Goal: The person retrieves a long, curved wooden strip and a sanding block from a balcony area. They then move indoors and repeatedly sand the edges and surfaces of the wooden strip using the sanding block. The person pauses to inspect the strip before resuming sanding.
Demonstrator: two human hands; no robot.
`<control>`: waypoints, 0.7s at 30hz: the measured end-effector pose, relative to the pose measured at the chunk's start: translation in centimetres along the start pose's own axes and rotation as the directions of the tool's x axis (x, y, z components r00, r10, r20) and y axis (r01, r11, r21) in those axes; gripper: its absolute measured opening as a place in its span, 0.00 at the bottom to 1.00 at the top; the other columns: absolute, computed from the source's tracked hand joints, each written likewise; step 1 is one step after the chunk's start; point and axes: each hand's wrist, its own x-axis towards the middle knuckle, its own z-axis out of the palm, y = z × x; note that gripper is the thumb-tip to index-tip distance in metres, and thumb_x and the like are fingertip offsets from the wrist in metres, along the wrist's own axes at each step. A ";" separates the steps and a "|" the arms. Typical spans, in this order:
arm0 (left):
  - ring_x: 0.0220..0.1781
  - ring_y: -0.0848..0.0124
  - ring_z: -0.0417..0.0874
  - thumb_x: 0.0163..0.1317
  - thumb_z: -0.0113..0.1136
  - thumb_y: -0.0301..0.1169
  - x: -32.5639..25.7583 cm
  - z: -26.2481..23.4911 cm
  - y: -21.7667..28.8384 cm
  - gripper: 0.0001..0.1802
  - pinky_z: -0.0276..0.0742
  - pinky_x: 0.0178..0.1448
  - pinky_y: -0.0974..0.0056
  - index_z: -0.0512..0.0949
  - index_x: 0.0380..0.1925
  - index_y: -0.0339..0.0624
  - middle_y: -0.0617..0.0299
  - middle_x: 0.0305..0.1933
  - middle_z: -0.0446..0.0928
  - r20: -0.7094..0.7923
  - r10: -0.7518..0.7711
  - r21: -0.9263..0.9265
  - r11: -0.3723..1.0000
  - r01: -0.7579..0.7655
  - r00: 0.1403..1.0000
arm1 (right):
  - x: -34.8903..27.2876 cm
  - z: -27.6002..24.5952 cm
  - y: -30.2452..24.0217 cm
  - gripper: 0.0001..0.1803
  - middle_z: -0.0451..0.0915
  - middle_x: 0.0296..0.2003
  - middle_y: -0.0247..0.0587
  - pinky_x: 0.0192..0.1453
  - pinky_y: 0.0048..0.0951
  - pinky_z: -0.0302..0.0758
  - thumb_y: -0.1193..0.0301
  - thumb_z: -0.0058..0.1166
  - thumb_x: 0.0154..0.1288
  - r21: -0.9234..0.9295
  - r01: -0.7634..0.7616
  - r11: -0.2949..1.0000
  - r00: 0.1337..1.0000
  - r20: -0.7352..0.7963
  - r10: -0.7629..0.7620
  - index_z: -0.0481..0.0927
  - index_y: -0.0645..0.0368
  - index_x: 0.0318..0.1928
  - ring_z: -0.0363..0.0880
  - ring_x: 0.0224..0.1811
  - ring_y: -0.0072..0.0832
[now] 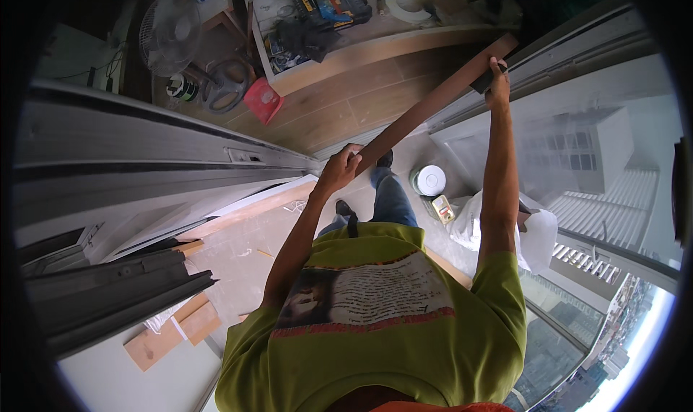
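Observation:
A long, narrow brown board (433, 107) slants in front of me from lower left to upper right. Its near end is gripped by my left hand (341, 168), fingers closed on the edge. Further up, near the far end, my right hand (498, 85) is closed at the board's right edge, arm stretched out. A small dark block-like piece (481, 83) shows between that hand and the board; whether it is separate or joined to the board I cannot tell. The far end of the board lies close to the sliding door frame (556, 65).
Beyond the doorway stands a workbench (346, 57) with tools, next to a red plastic stool (263, 101) and a standing fan (170, 33). A grey door panel (144, 134) is on my left. By my feet are a white bucket (431, 181), a yellow container (442, 210) and a white sack (469, 220).

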 end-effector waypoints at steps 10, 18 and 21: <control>0.36 0.54 0.84 0.68 0.59 0.34 15.1 -9.3 3.7 0.19 0.77 0.43 0.54 0.75 0.56 0.39 0.45 0.35 0.82 -0.090 -0.075 0.289 0.952 0.098 0.993 | 14.7 2.1 14.5 0.23 0.79 0.46 0.35 0.54 0.43 0.82 0.56 0.70 0.63 0.181 -0.304 0.935 0.953 0.063 0.298 0.74 0.48 0.52 0.80 0.51 0.34; 0.44 0.51 0.86 0.67 0.58 0.38 26.3 -18.8 7.2 0.23 0.77 0.49 0.51 0.75 0.58 0.40 0.46 0.39 0.83 -0.074 -0.430 0.476 0.778 0.411 0.900 | 21.2 6.1 25.1 0.22 0.80 0.43 0.29 0.52 0.35 0.80 0.58 0.74 0.59 0.258 -0.474 0.842 0.871 -0.004 0.491 0.76 0.46 0.47 0.81 0.46 0.28; 0.44 0.50 0.86 0.66 0.59 0.39 29.5 -20.7 3.5 0.23 0.78 0.50 0.50 0.75 0.59 0.44 0.47 0.38 0.84 -0.110 -0.451 0.492 0.750 0.443 0.886 | 22.8 9.7 26.2 0.17 0.77 0.33 0.24 0.40 0.26 0.75 0.59 0.74 0.60 0.260 -0.473 0.842 0.866 -0.037 0.498 0.76 0.45 0.40 0.77 0.35 0.19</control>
